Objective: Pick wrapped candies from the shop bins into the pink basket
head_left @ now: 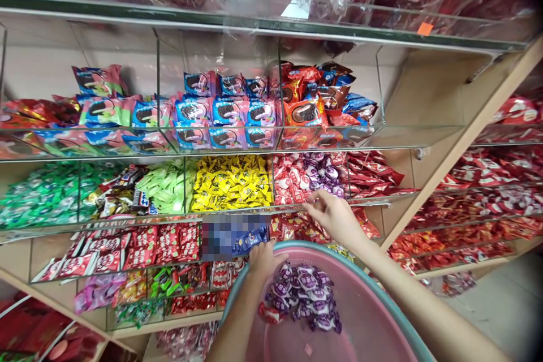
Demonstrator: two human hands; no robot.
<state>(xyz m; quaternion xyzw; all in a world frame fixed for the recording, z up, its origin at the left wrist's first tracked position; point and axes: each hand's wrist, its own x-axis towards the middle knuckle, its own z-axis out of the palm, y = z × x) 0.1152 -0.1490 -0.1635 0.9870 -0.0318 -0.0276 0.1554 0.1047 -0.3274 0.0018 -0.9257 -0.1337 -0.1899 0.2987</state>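
Note:
A pink basket [365, 300] with a teal rim holds purple-wrapped candies [311, 294] and a red one [270, 313] at their left edge. My left hand [263, 260] is wrapped over the basket's far left rim. Above the far rim, my right hand [326, 209] reaches to the front edge of a shelf compartment, its fingers bent beside red-and-white candies [291, 181]. Purple candies [324, 172] lie behind it in the same compartment. Whether anything is between the right fingertips is too small to tell.
Glass-divided shelves [229, 150] hold yellow candies [231, 184], green candies [42, 189] and packaged cookies [229, 107]. Red packets fill the lower left compartments. A slanted wooden panel [462, 153] stands at the right, with more red candies [470, 209] beyond it.

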